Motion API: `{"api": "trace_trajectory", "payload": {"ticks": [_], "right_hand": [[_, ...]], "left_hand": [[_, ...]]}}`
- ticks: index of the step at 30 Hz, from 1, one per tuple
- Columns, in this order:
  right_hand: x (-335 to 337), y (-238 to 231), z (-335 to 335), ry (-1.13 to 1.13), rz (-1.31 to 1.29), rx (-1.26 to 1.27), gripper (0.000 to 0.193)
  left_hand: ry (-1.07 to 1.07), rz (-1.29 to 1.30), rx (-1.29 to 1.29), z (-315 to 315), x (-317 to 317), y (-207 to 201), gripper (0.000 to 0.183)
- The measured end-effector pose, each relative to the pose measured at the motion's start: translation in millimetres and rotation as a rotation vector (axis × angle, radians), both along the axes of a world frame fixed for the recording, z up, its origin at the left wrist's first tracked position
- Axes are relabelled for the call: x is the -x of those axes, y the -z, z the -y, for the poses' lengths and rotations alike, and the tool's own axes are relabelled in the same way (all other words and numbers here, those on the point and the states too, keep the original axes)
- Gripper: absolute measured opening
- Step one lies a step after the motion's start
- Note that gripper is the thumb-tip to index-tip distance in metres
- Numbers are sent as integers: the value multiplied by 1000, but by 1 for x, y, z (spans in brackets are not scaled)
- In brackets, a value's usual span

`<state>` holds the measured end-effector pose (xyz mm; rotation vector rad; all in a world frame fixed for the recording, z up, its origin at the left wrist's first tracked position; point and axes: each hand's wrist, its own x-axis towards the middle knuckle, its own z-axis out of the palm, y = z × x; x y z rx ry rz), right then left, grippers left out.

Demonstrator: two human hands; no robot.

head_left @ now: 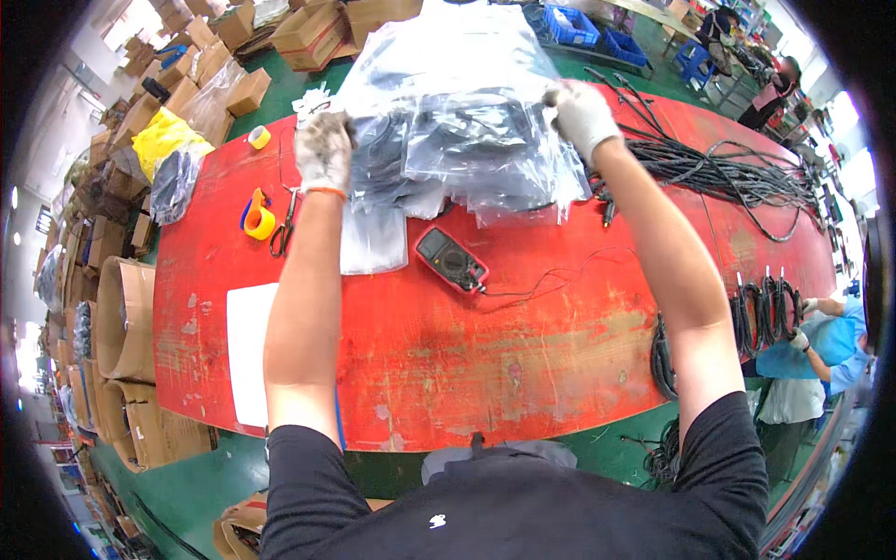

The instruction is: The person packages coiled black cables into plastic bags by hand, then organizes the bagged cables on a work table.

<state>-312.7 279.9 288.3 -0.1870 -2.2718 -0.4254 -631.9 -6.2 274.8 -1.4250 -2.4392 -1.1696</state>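
Observation:
Both my hands wear pale work gloves and reach to the far side of the red table. My left hand (325, 151), its glove soiled dark, is closed at the left side of a pile of clear plastic bags (481, 140). At the pile's right side my right hand (586, 117) has its fingers bent in on the plastic edge. Dark contents show through the bags, but their kind is unclear. Below the pile lies a red-and-black multimeter (452, 259) with thin leads. Black-handled scissors (283, 233) rest beside my left forearm.
The red table (523, 373) carries a yellow tape roll (259, 222), a white sheet (250, 355) and a heap of black cables (719, 173). At the right, a co-worker in blue (821, 345) handles coiled cables (770, 313). Cardboard boxes (131, 317) stand along the left.

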Motion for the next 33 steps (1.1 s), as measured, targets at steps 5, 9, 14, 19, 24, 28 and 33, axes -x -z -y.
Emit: {"api": "trace_trajectory", "payload": {"ticks": [5,9,14,19,24,28,33], "right_hand": [[102,123,10,436,517,743,36],[54,149,-1,569,445,901,37],[21,112,100,363,138,1131,45],[-127,178,177,436,32,1353,21],[-224,197,281,867,662,1533,39],[-320,218,307,1123,428,1495,38],[-441,230,275,1464,148,1101,58]], "left_hand": [[102,450,-266,10,59,161,31],[-76,756,-320,-20,-62,186,32],[-159,-135,536,124,-82,230,57],[-66,-271,617,158,-52,290,38],[194,-388,760,143,-16,270,23],[312,-488,953,134,9,275,25],[197,-171,726,125,8,293,25]]}}
